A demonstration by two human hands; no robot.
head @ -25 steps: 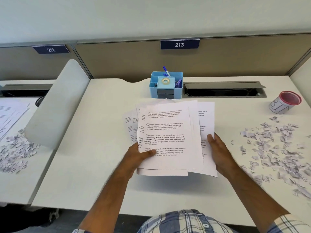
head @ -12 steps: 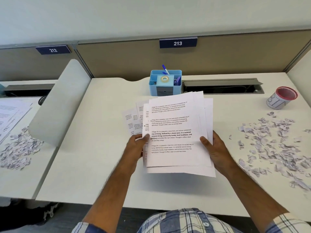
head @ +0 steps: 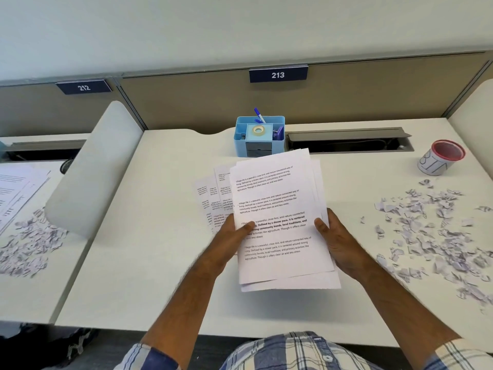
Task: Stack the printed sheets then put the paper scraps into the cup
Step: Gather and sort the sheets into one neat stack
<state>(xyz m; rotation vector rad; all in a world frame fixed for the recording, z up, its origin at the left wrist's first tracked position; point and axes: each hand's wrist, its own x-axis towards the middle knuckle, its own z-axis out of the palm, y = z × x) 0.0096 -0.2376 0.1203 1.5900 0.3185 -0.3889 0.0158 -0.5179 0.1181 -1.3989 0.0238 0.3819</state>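
Note:
A bundle of printed sheets (head: 277, 198) is held above the white desk (head: 149, 236), tilted slightly. My left hand (head: 229, 236) grips its left edge with the thumb on top. My right hand (head: 338, 241) grips the right edge. A few more printed sheets (head: 209, 198) lie fanned on the desk under the bundle's left side. Paper scraps (head: 437, 231) are scattered over the right part of the desk. The cup (head: 440, 160), white with a red rim, stands upright at the back right, beyond the scraps.
A blue desk organiser (head: 260, 136) with tape and pens stands right behind the sheets. A grey cable slot (head: 349, 140) runs along the back edge. A white divider panel (head: 93, 169) separates the left desk, which bears other papers (head: 16, 188) and more scraps (head: 29, 244).
Both hands have lifted the bundle and squeezed its edges closer together, turning it slightly. The left hand shifted from the bottom corner up to the left edge.

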